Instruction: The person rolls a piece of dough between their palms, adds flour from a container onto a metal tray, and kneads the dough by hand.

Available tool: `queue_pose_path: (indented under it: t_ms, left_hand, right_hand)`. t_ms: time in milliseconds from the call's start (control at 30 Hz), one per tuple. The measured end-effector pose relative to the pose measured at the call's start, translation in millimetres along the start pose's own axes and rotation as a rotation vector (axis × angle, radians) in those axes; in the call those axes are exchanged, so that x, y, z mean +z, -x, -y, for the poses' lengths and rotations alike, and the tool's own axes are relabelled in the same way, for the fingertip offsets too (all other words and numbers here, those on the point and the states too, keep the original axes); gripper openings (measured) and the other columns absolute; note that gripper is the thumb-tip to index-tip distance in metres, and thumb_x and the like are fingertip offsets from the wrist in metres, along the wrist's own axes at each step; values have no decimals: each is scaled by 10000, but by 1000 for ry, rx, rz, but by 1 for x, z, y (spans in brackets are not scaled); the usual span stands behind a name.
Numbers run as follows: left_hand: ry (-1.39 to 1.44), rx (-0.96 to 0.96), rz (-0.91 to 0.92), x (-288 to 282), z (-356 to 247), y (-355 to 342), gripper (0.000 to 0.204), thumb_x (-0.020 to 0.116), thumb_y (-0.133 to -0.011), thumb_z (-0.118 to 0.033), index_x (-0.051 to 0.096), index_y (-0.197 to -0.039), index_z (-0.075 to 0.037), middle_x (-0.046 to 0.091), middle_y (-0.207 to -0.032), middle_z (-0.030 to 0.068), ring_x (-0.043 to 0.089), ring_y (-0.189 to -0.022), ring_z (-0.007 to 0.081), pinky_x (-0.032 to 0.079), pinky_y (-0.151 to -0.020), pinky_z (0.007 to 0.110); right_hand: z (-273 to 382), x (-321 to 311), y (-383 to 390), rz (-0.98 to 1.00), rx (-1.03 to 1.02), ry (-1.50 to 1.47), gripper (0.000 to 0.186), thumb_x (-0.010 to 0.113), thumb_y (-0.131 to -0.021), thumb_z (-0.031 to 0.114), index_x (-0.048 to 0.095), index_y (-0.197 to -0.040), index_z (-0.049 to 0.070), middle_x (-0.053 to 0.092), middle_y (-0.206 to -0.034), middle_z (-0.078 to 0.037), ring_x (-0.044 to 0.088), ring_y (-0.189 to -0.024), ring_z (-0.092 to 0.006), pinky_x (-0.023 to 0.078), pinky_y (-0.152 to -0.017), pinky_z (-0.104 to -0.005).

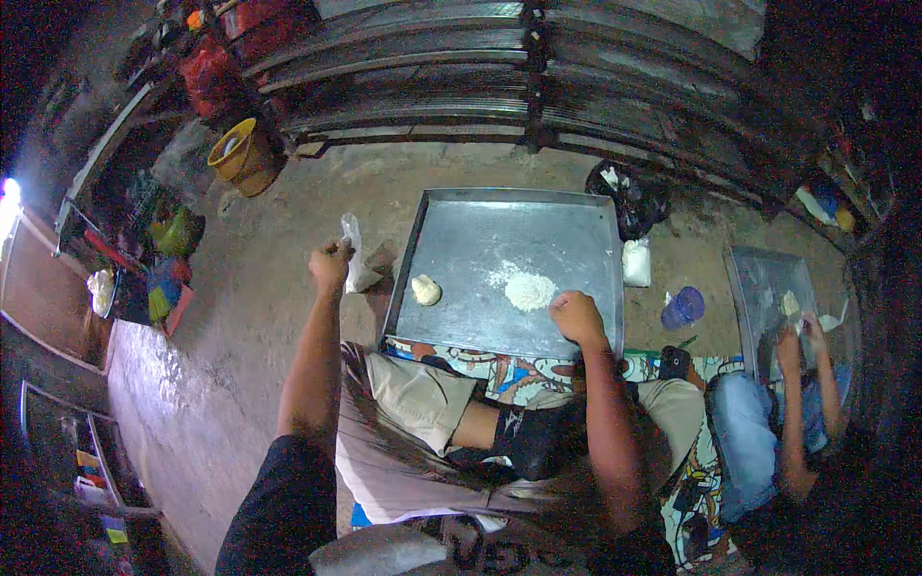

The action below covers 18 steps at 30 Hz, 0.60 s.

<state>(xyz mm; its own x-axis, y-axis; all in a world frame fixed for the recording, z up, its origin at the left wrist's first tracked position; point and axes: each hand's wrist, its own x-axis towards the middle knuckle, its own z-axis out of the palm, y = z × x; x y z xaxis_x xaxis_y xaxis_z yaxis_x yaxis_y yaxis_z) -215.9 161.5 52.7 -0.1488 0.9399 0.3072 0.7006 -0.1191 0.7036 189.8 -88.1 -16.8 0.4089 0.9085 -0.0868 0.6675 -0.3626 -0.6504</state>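
Your left hand (331, 267): grip clamped on bag (362, 278), left of tray (461, 230); slack pinch could drop it on floor (216, 288). Right hand (578, 318): curled beside flour (525, 291) on tray, can't tell if grip's clamped; stray knock could scatter flour.

Letters (495, 551) on my shirt (432, 557)
Large and dark, they cross its front at my view's lower edge, too partly seen to read.

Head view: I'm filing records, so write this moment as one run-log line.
left hand: holds plastic bag | right hand: over tray, beside flour | dough: on tray, left of flour
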Motion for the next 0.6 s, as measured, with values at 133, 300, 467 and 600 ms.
queue_pose_path:
  t_ms: [133,300,467,600]
  left_hand:
    - [282,-7,-132,11,45,-3,279,693,-856,-238,705,-826,39,716,-777,155,698,-703,220,524,-690,326]
    - [80,30,-225,11,-10,37,247,684,-868,-205,681,-837,39,703,-724,149,682,-658,202,512,-662,308]
    - [108,194,-315,18,37,41,268,700,-856,-208,577,-748,4,583,-716,100,571,-614,190,452,-583,330]
    - [190,171,-237,30,26,40,253,705,-853,-217,586,-792,-3,583,-727,103,569,-627,217,455,-598,333]
  right_hand:
    - [-2,11,-8,-52,-65,-9,202,677,-772,225,694,-821,31,701,-839,-168,683,-808,-328,532,-754,-378]
    - [-28,16,-22,-96,-50,35,172,655,-768,204,699,-823,47,700,-847,-165,682,-797,-322,531,-749,-378]
    - [-16,9,-17,-33,-55,-36,189,638,-787,211,680,-845,35,685,-899,-192,663,-844,-375,526,-791,-437]
    - [-55,-26,-28,-199,-70,-169,228,696,-794,260,692,-871,45,699,-861,-154,678,-818,-318,525,-781,-405]
